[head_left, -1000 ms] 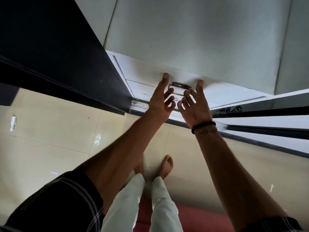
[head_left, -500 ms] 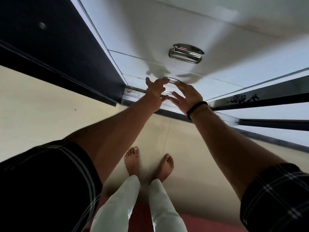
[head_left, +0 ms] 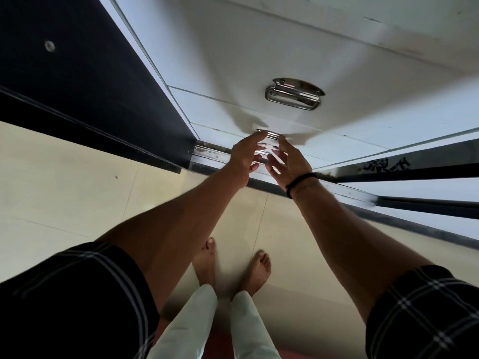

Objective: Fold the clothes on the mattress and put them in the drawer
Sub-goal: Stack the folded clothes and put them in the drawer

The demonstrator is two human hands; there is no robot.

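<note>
We stand barefoot before the pale grey cabinet with stacked drawer fronts (head_left: 259,60), looking steeply down it, and both arms reach toward the centre of the frame. Our left hand (head_left: 246,156) and our right hand (head_left: 287,161) meet at the shiny metal pull handle of the lower drawer (head_left: 269,134), which shows just above the fingertips. The left hand's fingers are stretched toward the handle's left end and look to touch it; the right hand's fingers are loosely spread and blurred, close under the handle's right end. We cannot tell whether either hand has hooked the bar yet; neither is plainly curled round it.

The handle's long axis runs left to right across the frame, level with the drawer seam, so each hand sits at one end and the two are about equally near. The pull, as we judge it, must come straight back toward our feet at the bottom of the frame.

A second chrome handle on the drawer above (head_left: 294,95) lies further up the frame, well apart from both hands. No clothes and no mattress are in view, and the lower drawer looks closed.
</note>
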